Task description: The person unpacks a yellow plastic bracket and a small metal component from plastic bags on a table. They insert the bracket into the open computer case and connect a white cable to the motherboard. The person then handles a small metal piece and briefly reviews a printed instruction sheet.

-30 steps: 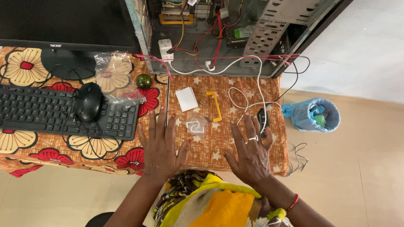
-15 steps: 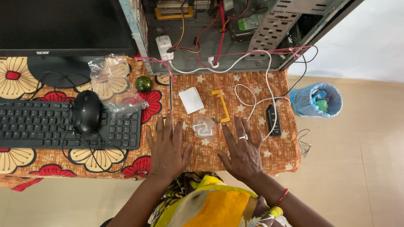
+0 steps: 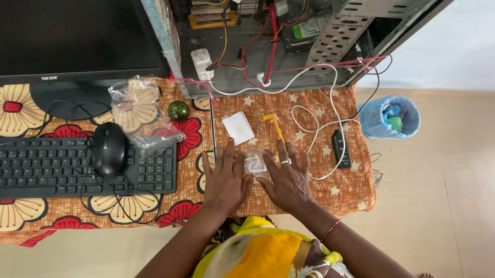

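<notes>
One small clear plastic bag (image 3: 254, 162) lies between two flat, spread hands, the left hand (image 3: 226, 180) and right hand (image 3: 286, 180) each touching its edges, gripping nothing.

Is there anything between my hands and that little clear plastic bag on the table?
Nothing visible. The small clear bag lies on the orange cloth between the left hand and right hand, whose fingertips flank it. The yellow tool and white card lie beyond it.
</notes>
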